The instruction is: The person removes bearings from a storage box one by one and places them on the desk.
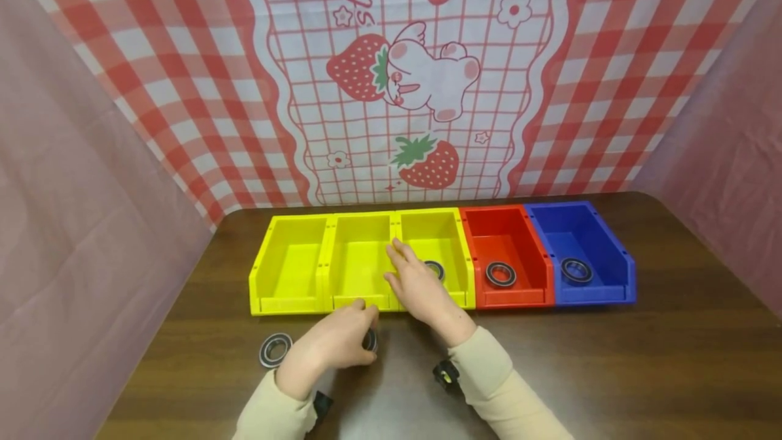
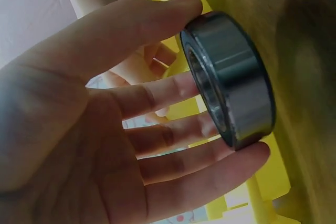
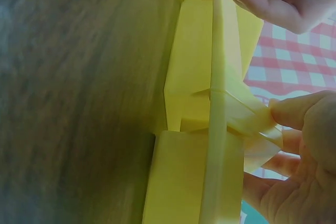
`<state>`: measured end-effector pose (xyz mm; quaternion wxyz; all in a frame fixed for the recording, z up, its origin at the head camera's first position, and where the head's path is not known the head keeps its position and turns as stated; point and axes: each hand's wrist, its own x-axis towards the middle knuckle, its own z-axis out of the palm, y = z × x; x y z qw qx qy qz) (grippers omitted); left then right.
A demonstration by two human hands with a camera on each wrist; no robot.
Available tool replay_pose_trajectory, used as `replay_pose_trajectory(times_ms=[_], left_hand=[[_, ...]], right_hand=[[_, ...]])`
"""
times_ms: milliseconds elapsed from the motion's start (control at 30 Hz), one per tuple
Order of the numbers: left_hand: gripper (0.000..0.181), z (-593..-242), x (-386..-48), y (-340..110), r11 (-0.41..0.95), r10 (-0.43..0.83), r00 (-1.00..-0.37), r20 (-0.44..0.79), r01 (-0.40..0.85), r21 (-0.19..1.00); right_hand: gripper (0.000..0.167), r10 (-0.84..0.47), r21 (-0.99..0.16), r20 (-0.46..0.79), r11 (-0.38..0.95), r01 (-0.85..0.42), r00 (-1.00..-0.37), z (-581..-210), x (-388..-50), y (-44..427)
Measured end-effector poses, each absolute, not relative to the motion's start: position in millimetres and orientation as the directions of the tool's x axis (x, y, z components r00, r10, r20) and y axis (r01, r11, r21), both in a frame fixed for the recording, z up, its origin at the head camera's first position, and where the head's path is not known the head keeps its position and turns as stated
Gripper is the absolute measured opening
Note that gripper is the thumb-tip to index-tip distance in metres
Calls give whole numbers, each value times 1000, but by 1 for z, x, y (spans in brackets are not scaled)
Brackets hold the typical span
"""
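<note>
In my head view, a loose ring (image 1: 265,353) lies flat on the desk (image 1: 611,365) at the lower left, in front of the left yellow bin (image 1: 297,270). Just to its right, at lower centre-left, I have the left hand (image 1: 339,341). Its grip pinches a held ring (image 2: 241,72) between thumb and fingers; in the left wrist view this ring is tilted on edge at centre-right. Whether it touches the desk, I cannot tell.

Behind the left hand stands the middle yellow bin (image 1: 360,263). At frame centre, I have the right hand (image 1: 421,290) over the wall between this bin and the right yellow bin (image 1: 427,229). Its grip is relaxed, fingers extended; contact with the wall I cannot confirm. The hand partly covers a ring (image 1: 440,270) inside the right yellow bin.

To the right, the red bin (image 1: 495,240) contains one ring (image 1: 501,284) near its front. At centre-right, the blue bin (image 1: 562,240) contains another ring (image 1: 577,280), likewise near the front.
</note>
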<state>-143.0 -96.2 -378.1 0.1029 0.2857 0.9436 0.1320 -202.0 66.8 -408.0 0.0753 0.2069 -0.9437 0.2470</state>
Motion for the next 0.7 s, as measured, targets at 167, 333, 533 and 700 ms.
replay_pose_trajectory(times_ms=[167,333,533,700], left_hand=[[36,-381,-143,-94,810,568,-811,-140,519,274],[37,-385,-143,-93,821,557,-811,-182,503,270],[40,-387,-143,-90,830,546,-809,-215,489,268],[39,-389,-142,-89,834,542,-814,-209,490,253]], right_hand=[[53,-351,-437,240,793,-423,-905,-408,-203,67],[52,-353,-439,245,790,-428,-903,-408,-203,67],[53,-354,-440,247,788,-430,-902,-409,-203,67],[53,-355,-438,248,789,-431,-901,-408,-203,67]])
